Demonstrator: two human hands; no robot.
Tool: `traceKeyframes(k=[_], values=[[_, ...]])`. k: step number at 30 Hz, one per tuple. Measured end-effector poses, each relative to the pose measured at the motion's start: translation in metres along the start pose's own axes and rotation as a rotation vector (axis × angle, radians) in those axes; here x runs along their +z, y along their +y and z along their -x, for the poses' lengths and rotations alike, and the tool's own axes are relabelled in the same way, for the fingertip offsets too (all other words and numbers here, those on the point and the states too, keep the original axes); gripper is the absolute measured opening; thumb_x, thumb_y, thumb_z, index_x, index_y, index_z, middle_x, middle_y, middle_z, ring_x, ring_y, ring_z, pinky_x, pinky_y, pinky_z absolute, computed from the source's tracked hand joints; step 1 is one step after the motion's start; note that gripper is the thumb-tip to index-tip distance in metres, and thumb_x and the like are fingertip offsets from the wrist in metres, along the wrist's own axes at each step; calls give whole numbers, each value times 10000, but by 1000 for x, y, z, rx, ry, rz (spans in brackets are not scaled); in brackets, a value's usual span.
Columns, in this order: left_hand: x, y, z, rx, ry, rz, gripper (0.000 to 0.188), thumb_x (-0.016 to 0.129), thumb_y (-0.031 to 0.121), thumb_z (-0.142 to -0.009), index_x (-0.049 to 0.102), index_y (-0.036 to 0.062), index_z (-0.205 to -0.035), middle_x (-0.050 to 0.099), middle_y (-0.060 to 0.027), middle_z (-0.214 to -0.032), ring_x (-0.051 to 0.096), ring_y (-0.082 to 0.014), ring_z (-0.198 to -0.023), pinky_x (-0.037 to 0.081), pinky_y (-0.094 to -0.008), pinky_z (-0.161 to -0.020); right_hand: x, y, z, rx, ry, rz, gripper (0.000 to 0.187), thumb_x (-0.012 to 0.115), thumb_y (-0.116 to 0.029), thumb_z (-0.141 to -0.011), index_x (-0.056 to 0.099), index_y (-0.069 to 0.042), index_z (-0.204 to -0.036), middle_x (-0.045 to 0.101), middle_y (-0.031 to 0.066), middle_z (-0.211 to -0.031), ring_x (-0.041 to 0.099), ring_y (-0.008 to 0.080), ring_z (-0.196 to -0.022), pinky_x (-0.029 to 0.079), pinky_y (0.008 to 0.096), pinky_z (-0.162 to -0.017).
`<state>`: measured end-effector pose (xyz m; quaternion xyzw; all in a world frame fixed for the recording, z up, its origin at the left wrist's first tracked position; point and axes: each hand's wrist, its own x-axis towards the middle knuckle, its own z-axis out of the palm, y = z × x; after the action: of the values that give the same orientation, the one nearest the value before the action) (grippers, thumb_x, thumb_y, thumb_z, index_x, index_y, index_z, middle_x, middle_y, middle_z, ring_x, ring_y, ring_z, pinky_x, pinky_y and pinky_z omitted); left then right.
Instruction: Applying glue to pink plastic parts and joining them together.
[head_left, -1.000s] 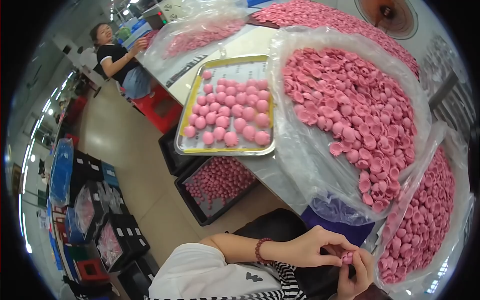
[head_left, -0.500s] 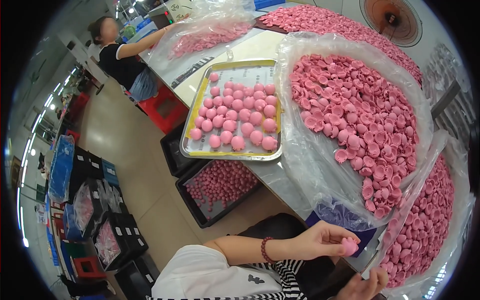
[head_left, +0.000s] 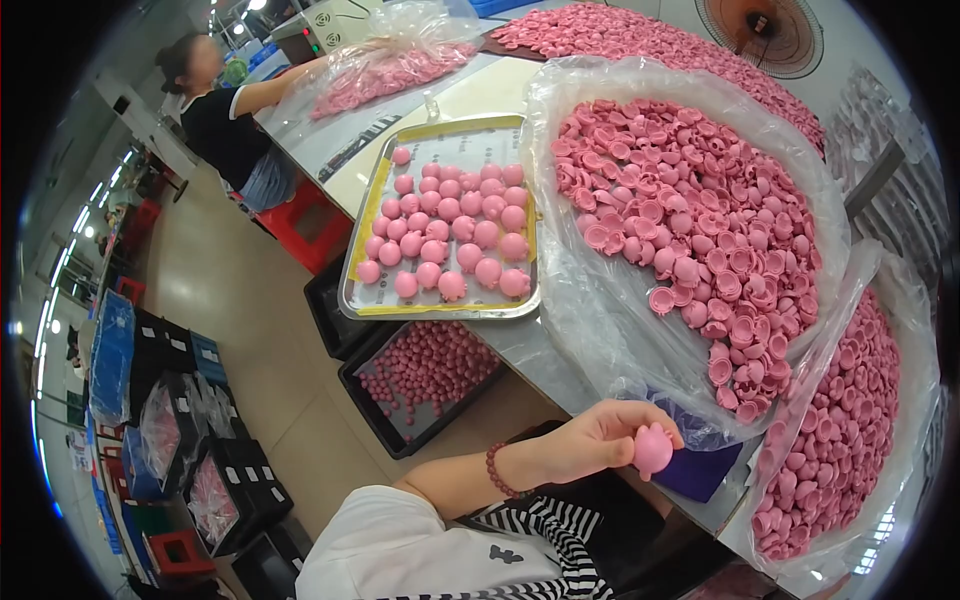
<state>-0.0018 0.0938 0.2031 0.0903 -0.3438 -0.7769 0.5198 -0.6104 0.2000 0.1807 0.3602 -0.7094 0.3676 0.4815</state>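
Observation:
Between the thumb and fingers of my left hand (head_left: 600,436) is a round pink plastic ball (head_left: 653,451) with small points on it. A beaded bracelet circles that wrist. The hand is beside the front edge of an open clear bag (head_left: 570,290) full of pink half shells (head_left: 720,240). My right hand does not show. Left of the bag, a metal tray (head_left: 440,313) with yellow edging holds rows of similar pink balls (head_left: 470,257).
A second bag of pink shells (head_left: 835,430) stands at the right. More shells (head_left: 620,38) are heaped at the back, near a fan (head_left: 760,25). Below the table, a black crate (head_left: 400,445) holds smaller pink balls. A co-worker (head_left: 225,130) sits far left on a red stool (head_left: 305,225).
My left hand has moved up and left with the ball, which now shows more fully. My right hand has left the picture. The whole view has shifted slightly.

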Motion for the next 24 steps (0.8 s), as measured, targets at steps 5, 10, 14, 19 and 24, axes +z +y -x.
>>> traceKeyframes(k=[5,10,14,19,24], values=[[-3,0,-6,-52,-75,199,500,599,399,-818,470,19,-1117,539,-43,-928,558,-115,-819,469,-260,-726,40,85,25,-77,-337,-307,444,539,-335,-869,495,30,-1117,535,239,-1003,528,299,-916,443,417,-730],[-2,14,-7,9,11,-117,416,614,207,-838,448,0,-1159,565,-76,-991,576,-152,-887,458,-273,-802,45,50,19,364,-686,-430,424,459,-301,-916,496,36,-1170,548,127,-1096,517,212,-989,402,309,-846],[-3,18,-4,113,94,-313,386,628,116,-818,463,7,-1149,540,-72,-1081,526,-150,-1006,421,-281,-871,39,14,3,421,-755,-473,493,544,-366,-871,513,29,-1163,557,108,-1083,511,163,-947,404,270,-825],[-1,25,1,66,221,-152,412,657,232,-800,476,-3,-1085,574,-173,-1050,582,-199,-906,458,-319,-816,18,30,8,342,-713,-278,450,532,-332,-883,524,32,-1148,568,122,-1088,530,174,-942,406,262,-831],[-10,26,-2,37,156,-70,464,602,254,-843,443,-3,-1195,556,-169,-1105,573,-181,-944,459,-309,-850,-53,-94,-13,257,-453,-236,415,507,-276,-904,499,30,-1185,585,121,-1092,546,179,-961,429,274,-831]])
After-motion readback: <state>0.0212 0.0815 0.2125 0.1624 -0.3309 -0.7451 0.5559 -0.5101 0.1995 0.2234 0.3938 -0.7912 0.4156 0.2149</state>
